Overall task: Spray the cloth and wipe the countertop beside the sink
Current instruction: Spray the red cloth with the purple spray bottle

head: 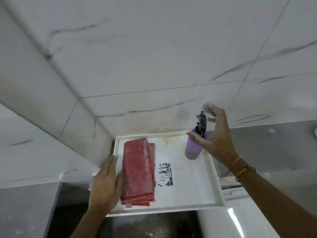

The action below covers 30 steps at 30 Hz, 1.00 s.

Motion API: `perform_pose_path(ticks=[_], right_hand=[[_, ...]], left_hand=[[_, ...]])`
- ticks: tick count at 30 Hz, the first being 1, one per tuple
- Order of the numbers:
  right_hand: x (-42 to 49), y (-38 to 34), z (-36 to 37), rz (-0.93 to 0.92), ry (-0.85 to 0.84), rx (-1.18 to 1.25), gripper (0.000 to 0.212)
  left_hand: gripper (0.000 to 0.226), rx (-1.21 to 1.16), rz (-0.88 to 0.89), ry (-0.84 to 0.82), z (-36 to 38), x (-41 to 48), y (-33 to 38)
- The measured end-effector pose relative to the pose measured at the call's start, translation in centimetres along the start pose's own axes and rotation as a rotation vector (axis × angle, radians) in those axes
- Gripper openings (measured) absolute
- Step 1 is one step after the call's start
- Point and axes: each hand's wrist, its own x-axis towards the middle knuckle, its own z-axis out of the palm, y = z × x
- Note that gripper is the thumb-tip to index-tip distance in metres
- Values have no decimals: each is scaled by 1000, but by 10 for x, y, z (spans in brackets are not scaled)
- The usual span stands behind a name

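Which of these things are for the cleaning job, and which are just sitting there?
For the job:
- red cloth, folded in the tray
- purple spray bottle, upright, right hand open around it
- left hand beside the cloth

Just there:
- white tray
- black smudged print on the tray floor
- marbled wall tiles

Single head-worn wide-angle view, looking forward and steeply down into a tiled wall corner. Close range: white tray (216, 182) sits mid-lower frame within arm's reach, both forearms enter from the bottom edge. Marble-look wall tiles (154, 48) fill the upper half, edges bowed by lens distortion.
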Motion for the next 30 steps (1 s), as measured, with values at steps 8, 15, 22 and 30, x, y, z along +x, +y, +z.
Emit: perform_pose_path(ticks=[8, 15, 22, 30], right_hand=[[0, 20, 47, 63, 116, 214, 47], [-10, 35, 57, 52, 207, 131, 71], [-1, 6, 48, 100, 177, 85, 56], [-67, -94, 39, 453, -260, 351, 53]], left_hand=[[67, 4, -54, 10, 28, -6, -17], [67, -83, -85, 32, 37, -9, -21], [63, -85, -81, 53, 35, -12, -17], [58, -135, -55, 76, 27, -14, -9]])
